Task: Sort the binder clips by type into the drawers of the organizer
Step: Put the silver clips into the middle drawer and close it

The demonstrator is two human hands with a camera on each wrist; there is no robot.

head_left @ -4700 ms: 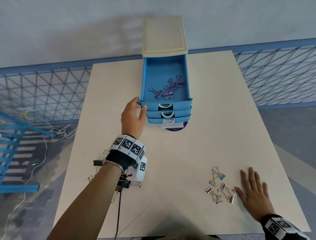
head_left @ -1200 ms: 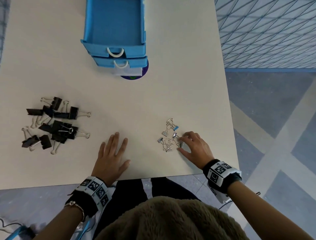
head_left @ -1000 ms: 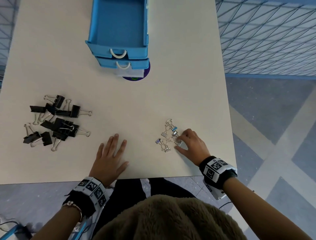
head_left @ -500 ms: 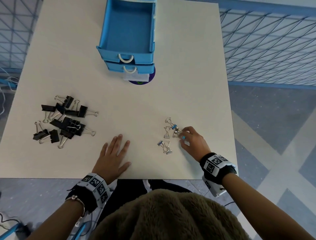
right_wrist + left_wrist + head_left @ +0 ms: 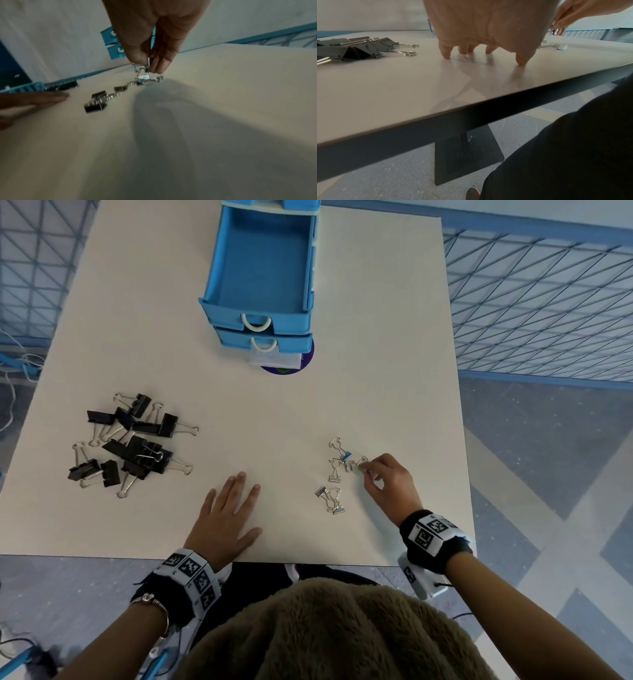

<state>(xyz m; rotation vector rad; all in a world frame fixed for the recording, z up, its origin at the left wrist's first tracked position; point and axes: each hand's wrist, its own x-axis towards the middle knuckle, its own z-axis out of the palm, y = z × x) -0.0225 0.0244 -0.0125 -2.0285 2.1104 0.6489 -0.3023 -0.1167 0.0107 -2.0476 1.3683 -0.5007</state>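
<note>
Right hand (image 5: 388,482) now lifted pinching small clip (image 5: 148,63), left hand (image 5: 226,517) still flat

A pale table (image 5: 274,412) carries everything. The blue drawer organizer (image 5: 262,302) stands at its far middle, its upper drawer pulled out, with a purple disc (image 5: 305,364) under its front corner. Nearer than the organizer and to its left lies a heap of black binder clips (image 5: 130,443). Nearer and to its right lie scattered small silver binder clips (image 5: 334,474). The left hand (image 5: 226,515) rests flat on the near edge, between the two groups.
</note>
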